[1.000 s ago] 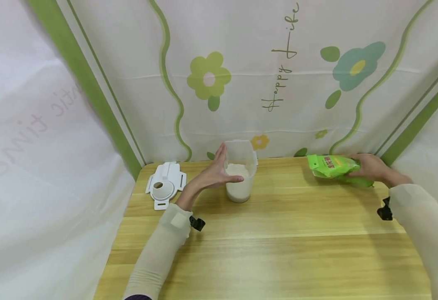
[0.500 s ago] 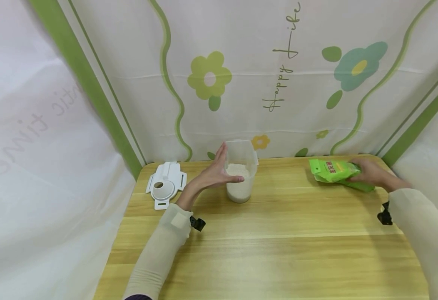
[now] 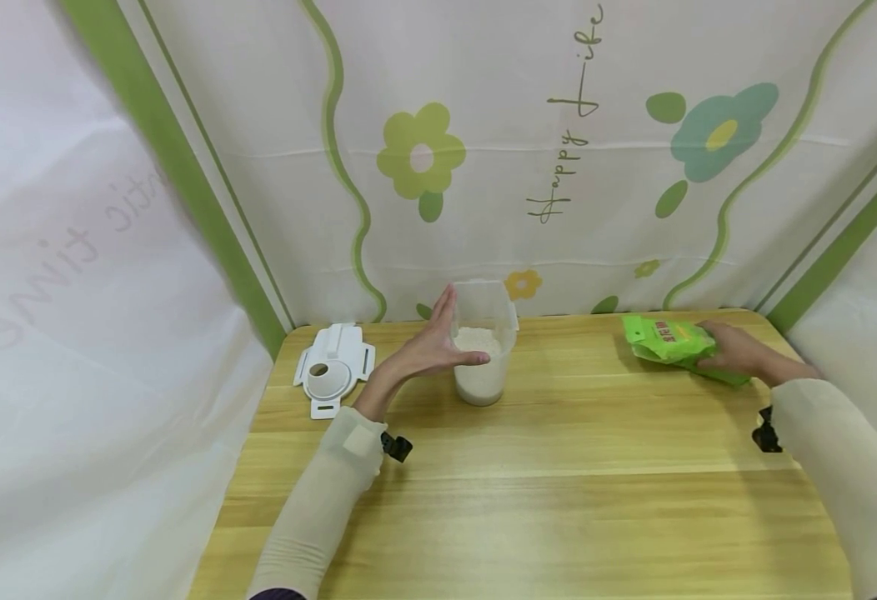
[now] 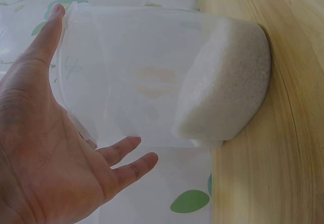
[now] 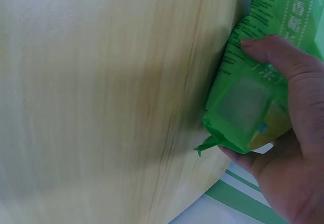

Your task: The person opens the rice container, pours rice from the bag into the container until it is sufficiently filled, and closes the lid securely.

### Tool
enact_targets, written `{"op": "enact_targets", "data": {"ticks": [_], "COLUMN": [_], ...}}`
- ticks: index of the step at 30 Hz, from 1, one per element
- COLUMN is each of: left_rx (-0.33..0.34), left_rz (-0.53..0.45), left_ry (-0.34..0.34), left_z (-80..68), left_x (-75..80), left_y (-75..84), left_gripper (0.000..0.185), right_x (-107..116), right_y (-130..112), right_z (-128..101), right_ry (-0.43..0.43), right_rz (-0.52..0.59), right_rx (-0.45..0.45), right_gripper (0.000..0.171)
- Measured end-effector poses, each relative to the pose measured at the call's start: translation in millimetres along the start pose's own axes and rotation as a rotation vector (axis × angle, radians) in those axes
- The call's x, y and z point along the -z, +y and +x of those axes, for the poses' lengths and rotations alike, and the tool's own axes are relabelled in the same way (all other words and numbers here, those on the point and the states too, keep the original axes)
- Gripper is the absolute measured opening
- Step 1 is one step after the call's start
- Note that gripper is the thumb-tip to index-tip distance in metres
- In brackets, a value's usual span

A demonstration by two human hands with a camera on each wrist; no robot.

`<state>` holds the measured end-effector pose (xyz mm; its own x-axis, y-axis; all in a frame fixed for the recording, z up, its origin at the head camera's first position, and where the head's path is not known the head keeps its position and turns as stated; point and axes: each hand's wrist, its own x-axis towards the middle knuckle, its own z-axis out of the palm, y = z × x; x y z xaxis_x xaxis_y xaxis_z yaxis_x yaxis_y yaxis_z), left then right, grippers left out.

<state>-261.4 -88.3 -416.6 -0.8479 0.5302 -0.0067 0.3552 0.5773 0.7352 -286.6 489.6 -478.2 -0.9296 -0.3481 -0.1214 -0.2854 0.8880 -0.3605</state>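
A clear plastic container (image 3: 486,304) with white rice (image 4: 230,77) in its lower part stands upright near the table's back edge. My left hand (image 3: 433,346) holds it from the left, thumb across the near side and fingers along the far side close to the open top. Toward the back right corner, my right hand (image 3: 739,348) grips a green rice bag (image 3: 667,340) that lies on its side on the tabletop. The right wrist view has my thumb pressed over the printed face of the bag, with the other fingers mostly hidden beneath it.
A white plastic lid (image 3: 337,367) with a round raised spout and side latches lies at the back left of the wooden table (image 3: 558,517). Behind the table hangs a white curtain (image 3: 498,183) with printed flowers, and similar cloth closes both sides.
My right hand has lowered the green rice bag slightly toward the near side, down onto the table. My left hand and the container have stayed in place.
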Motion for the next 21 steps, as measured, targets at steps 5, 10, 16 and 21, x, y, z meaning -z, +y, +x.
{"op": "enact_targets", "data": {"ticks": [5,10,16,21], "left_rx": [-0.002,-0.003,-0.004,-0.015], "left_rz": [-0.003,-0.007,-0.001,0.001], "left_ry": [0.001,0.006,0.007,0.008], "left_z": [-0.3,0.1,0.2,0.5], "left_x": [0.1,0.0,-0.1,0.3], "left_y": [0.4,0.4,-0.1,-1.7], "left_gripper": [0.136,0.134,0.133,0.134], "right_x": [-6,-9,-9,-5], "right_y": [0,-2,-6,-11], "right_z": [3,3,0,-3], "right_ry": [0.012,0.035,0.029,0.021], "right_rz": [-0.024,-0.037,-0.038,-0.026], "right_rx": [0.008,0.034,0.016,-0.005], "right_gripper": [0.089,0.101,0.113,0.121]}}
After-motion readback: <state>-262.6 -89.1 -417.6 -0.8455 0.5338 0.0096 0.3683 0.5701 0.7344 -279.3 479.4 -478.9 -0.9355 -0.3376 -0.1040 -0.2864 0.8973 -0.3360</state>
